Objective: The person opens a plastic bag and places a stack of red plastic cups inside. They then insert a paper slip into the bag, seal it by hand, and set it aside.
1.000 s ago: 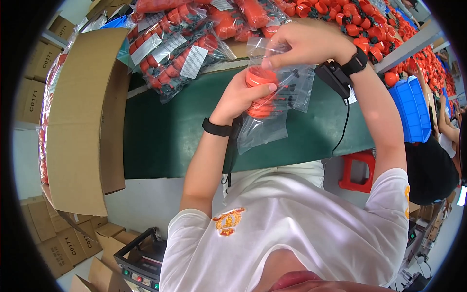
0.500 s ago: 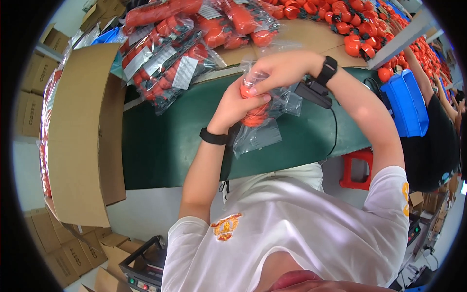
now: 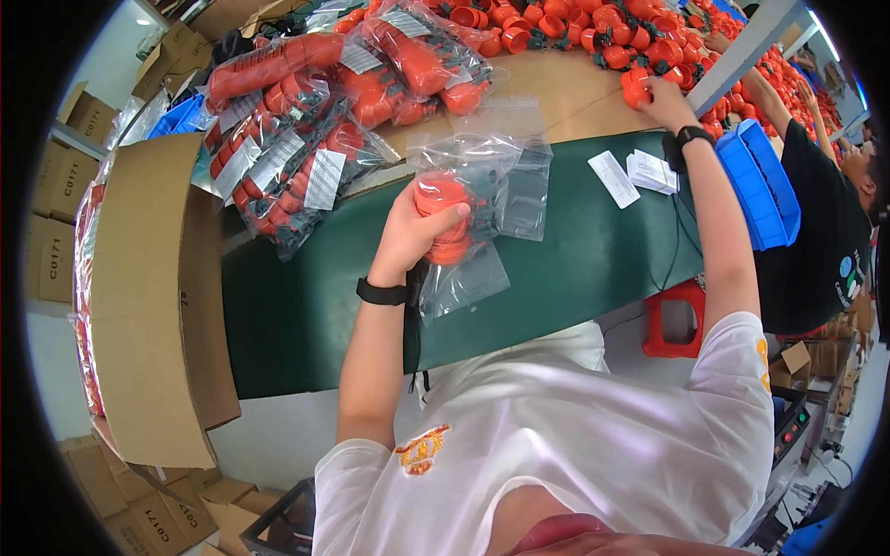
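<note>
My left hand (image 3: 408,230) is closed around a stack of red cup-shaped plastic parts (image 3: 439,193) with dark clips. A clear zip bag (image 3: 464,283) lies about the stack, its lower end hanging over the green table. Out at the far right, my right hand (image 3: 669,104) has its fingers on another red cup-shaped part (image 3: 637,88) at the edge of a big heap. Thumb and fingers appear closed on that part, though the far side of the grip is hidden. More flat clear bags (image 3: 526,185) lie just right of the stack.
Filled bags of red parts (image 3: 306,167) are piled at the far left. An open carton (image 3: 139,296) stands left of the green table (image 3: 306,324). White paper slips (image 3: 649,171), a blue bin (image 3: 756,185) and a grey post (image 3: 742,60) are on the right. A co-worker (image 3: 807,222) is beyond the bin.
My right hand has left the bagged stack and moved far right to the heap. My left hand keeps the stack, slightly lower and further left. The paper slips have come into view.
</note>
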`<state>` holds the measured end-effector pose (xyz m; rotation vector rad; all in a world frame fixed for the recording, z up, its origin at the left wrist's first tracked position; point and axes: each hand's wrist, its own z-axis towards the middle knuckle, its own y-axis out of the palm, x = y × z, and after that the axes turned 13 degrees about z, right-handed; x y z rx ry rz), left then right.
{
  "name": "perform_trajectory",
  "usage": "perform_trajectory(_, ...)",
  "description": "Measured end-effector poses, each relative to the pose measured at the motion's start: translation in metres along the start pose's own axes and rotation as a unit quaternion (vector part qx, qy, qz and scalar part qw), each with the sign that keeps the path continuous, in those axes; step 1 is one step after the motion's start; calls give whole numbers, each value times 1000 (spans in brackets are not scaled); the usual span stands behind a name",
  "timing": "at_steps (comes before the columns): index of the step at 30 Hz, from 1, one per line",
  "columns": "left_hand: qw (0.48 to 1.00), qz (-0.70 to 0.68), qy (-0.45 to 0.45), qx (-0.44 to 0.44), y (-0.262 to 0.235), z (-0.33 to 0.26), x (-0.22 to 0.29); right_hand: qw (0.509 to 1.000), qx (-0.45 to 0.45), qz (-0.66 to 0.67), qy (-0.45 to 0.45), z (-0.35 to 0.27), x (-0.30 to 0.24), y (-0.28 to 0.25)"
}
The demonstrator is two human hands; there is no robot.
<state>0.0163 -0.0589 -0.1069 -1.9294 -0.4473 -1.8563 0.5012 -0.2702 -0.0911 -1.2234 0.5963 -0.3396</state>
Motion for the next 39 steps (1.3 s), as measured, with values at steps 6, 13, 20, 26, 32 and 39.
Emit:
perform_trajectory(6,1000,-14,-2,7,-2,-1,2,994,83,-72,4,-10,-23,25)
perform_trajectory(13,1000,-14,5,13,-5,-3,1,996,57,-69,-20,7,-46,36)
perform_trajectory(20,1000,0,19,13,-5,0,6,993,72,89,15,18,-25,38)
perform_trajectory(26,1000,12,12,21,-8,-5,5,938,-142,308,75,9,-124,30)
perform_trajectory(32,999,16,9,35,-14,-7,1,910,-166,321,-202,-5,-176,40)
perform_trajectory(39,999,26,27,26,-9,-2,4,868,-261,412,94,-10,-107,37)
